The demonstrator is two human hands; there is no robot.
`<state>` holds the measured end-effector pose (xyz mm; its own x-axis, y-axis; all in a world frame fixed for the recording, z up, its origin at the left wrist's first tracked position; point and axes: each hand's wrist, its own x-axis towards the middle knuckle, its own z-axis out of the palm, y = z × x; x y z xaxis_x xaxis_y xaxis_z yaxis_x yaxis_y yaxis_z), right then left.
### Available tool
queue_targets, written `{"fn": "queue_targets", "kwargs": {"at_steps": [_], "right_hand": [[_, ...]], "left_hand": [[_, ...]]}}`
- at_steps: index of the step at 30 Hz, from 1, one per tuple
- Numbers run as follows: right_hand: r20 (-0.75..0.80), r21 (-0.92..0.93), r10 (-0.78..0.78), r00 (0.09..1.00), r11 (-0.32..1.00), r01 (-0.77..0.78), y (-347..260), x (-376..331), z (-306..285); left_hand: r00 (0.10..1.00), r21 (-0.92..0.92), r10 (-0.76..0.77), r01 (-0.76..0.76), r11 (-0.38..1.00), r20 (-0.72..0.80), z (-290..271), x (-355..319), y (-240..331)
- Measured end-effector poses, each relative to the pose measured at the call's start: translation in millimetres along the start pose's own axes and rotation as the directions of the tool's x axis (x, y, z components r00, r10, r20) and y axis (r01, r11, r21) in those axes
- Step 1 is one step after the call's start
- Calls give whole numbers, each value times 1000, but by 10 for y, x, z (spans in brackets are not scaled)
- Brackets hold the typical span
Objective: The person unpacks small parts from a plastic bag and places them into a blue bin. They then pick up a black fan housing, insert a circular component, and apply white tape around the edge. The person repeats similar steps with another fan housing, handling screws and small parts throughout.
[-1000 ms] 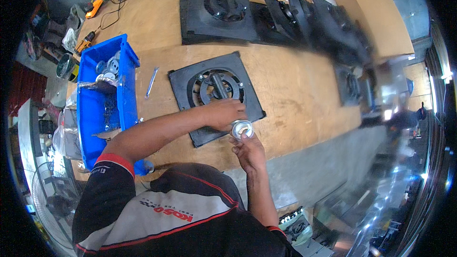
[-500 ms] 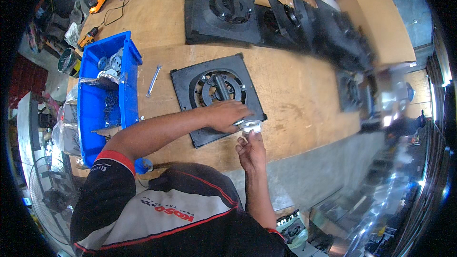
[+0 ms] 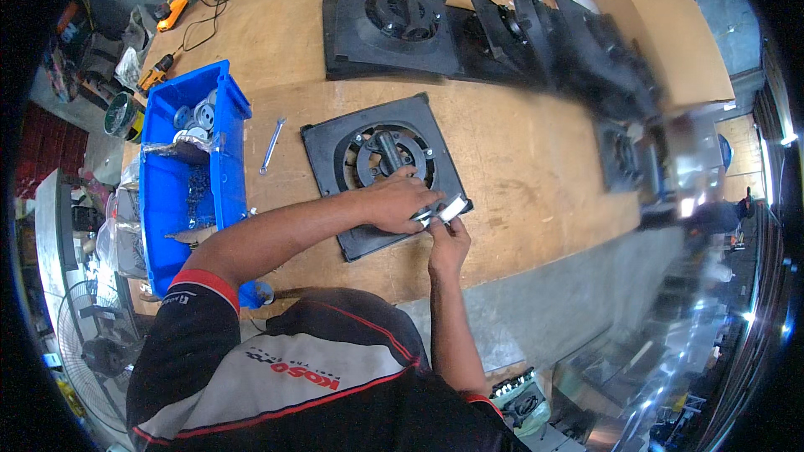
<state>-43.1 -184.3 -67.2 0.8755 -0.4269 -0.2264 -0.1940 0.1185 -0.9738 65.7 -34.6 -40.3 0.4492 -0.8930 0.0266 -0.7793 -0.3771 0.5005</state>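
Note:
My right hand [image 3: 450,244] pinches a white round part [image 3: 453,208], which is tilted so that its edge shows. My left hand [image 3: 400,203] is closed close beside it, with a small shiny piece [image 3: 422,214] at its fingertips. What that piece is, and whether it joins the white part, I cannot tell. Both hands are over the near right corner of a square black plate [image 3: 322,146] lying on the table. In the plate's middle is a round opening with a ring and a black cylinder [image 3: 386,153] across it. My left forearm covers part of the plate's near side.
Left of the plate lies a wrench [image 3: 272,146]. A blue bin [image 3: 235,151] beyond it holds grey discs and small hardware. More black plates [image 3: 356,33] line the table's [image 3: 519,151] far side, by a cardboard box [image 3: 662,25]. A cordless drill [image 3: 157,73] sits at the far left.
The white round part has tilted from showing its round face to showing its edge. My right hand has shifted slightly right, its fingers drawn together. My left hand has barely moved.

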Motion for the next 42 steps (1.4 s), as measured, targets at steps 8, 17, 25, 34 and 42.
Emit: {"fn": "queue_targets", "kwargs": {"at_steps": [8, 17, 25, 34, 42], "right_hand": [[36, -54, 30, 999, 998, -28, 215, 118, -120], [-48, -219, -329, 943, 925, 312, 394, 90, -74], [-21, -476, -524, 852, 754, 452, 375, 219, -22], [-40, -689, -686, 727, 546, 477, -45, 327, -902], [0, -904, -172, 985, 421, 73, 280, -51, -1071]], "left_hand": [[999, -19, 19, -19, 1000, -29, -11, -15, -5], [1000, -67, 19, -20, 998, -15, -43, -18, 19], [996, -64, 29, -35, 997, -89, 58, -28, -52], [996, -54, 87, -86, 995, 10, -76, -21, 11], [999, 17, 44, -44, 999, 14, -7, -12, 101]]}}
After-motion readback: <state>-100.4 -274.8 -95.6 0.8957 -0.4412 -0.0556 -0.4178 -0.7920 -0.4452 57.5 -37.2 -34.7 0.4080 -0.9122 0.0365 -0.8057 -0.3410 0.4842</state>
